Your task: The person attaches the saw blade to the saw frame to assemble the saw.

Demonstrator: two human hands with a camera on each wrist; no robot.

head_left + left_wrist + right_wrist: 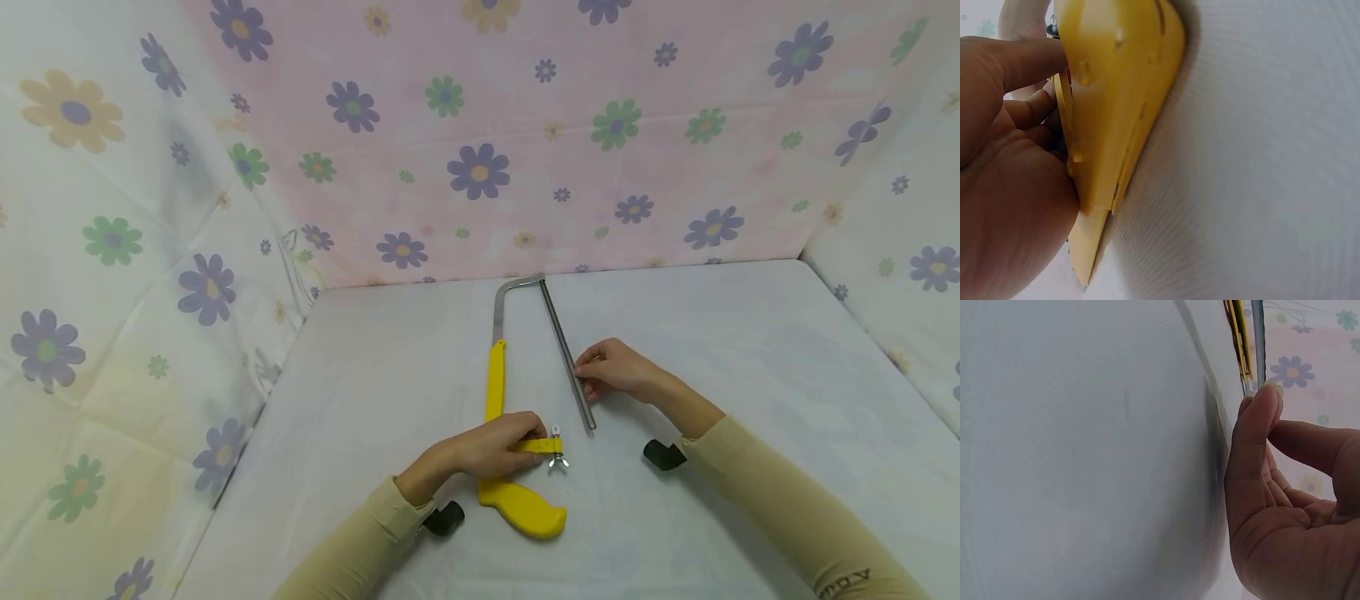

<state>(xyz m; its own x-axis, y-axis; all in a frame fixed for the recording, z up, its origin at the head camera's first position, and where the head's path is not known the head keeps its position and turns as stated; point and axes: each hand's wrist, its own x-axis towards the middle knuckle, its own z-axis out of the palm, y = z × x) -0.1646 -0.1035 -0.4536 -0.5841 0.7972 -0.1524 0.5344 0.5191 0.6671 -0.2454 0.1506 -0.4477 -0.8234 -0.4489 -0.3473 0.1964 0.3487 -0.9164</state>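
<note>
A hacksaw with a yellow frame (496, 379) and yellow handle (528, 510) lies on the white-covered table. My left hand (495, 446) holds the short yellow arm (536, 447) that carries a wing nut (558, 462). In the left wrist view, its thumb and fingers are around the yellow part (1116, 94). The grey blade (558, 329) meets the frame's far metal end, while its near end stands apart from the wing-nut arm. My right hand (618, 371) pinches the blade along its lower half; the right wrist view shows thumb and index finger together, partly hiding it.
A floral curtain (480, 217) borders the back of the table, and more floral cloth (127, 317) hangs at the left side. A black wrist-worn piece (663, 455) sits under the right sleeve, another (446, 518) by the left.
</note>
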